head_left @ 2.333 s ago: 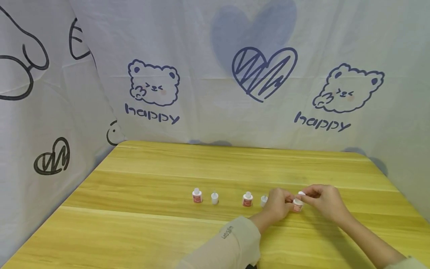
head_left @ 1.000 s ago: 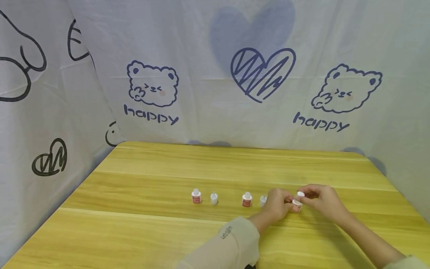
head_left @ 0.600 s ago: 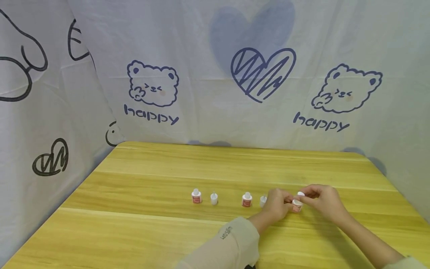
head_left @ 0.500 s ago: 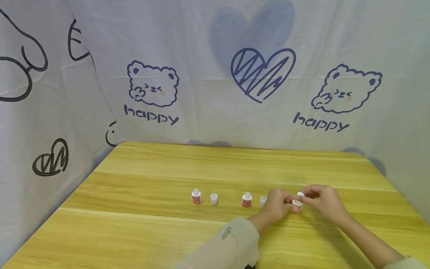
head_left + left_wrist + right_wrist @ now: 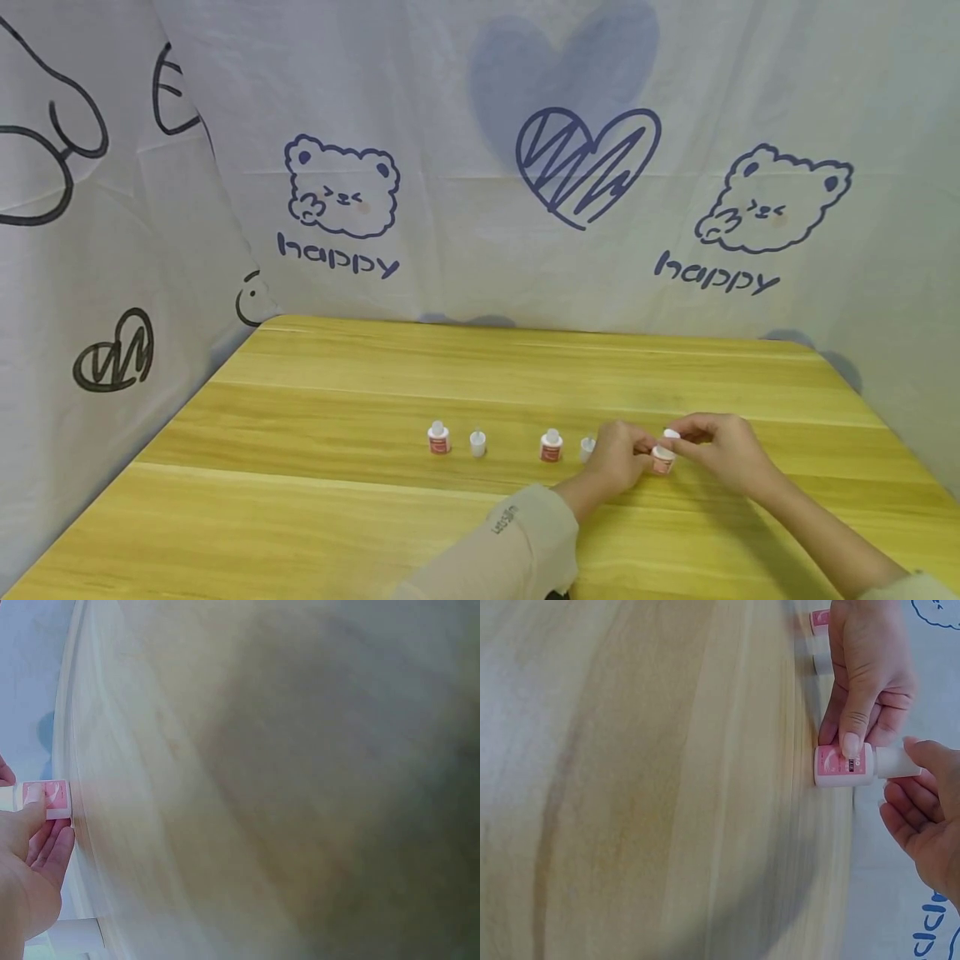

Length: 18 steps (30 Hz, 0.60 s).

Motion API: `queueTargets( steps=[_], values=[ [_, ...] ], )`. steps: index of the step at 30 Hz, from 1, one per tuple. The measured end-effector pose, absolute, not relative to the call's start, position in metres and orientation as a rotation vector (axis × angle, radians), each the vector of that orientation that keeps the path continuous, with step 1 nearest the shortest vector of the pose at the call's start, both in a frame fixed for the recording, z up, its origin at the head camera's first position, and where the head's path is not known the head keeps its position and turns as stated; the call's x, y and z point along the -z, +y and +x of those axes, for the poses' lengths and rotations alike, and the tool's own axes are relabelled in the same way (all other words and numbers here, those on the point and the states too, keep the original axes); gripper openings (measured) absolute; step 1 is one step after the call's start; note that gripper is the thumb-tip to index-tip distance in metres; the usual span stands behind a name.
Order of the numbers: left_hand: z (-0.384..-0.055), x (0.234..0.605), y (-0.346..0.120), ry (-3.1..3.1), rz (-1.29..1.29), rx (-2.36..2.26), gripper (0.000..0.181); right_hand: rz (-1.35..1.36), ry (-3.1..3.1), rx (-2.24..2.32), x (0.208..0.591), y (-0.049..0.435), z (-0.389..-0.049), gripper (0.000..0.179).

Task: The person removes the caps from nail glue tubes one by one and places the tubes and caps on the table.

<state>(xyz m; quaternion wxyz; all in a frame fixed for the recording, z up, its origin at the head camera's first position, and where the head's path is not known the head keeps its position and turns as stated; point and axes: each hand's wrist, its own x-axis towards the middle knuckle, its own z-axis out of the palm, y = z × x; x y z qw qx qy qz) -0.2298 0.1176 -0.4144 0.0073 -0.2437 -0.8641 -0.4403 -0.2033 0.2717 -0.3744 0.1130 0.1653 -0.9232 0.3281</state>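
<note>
A small white glue bottle with a pink label (image 5: 663, 462) stands at the right of the row. My left hand (image 5: 618, 457) grips its body between thumb and fingers; the thumb lies across the label in the right wrist view. White and narrow, the cap (image 5: 897, 762) sits at the bottle's neck, pinched by thumb and fingers of my right hand (image 5: 729, 448). Whether the cap is loose or tight on the neck cannot be seen. Close by the left hand, a white cap (image 5: 587, 451) is partly hidden behind it.
Two similar bottles, one at the left (image 5: 438, 439) and another in the middle (image 5: 551, 447), stand upright with their nozzles bare. An upturned white cap (image 5: 477, 444) stands between them. Behind the wooden table (image 5: 300, 500) hangs a printed white cloth (image 5: 450, 250).
The right hand's fingers have shifted slightly around the cap, showing more and less of it by turns. The left hand and the bottle have stayed almost in place.
</note>
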Motion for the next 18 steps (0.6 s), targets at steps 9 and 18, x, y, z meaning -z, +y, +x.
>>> queueTargets(
  steps=[9,18],
  values=[
    [-0.2297,0.4143,0.1178,-2.703,-0.752,1.393,0.011,0.592,-2.722,-0.981,0.3740,0.2747,-0.2052,0.019],
    [-0.2293,0.4129,0.1177,-2.728,-0.739,1.379,0.014,0.585,-2.702,-0.994,0.3755,0.2735,-0.2068,0.020]
  ],
)
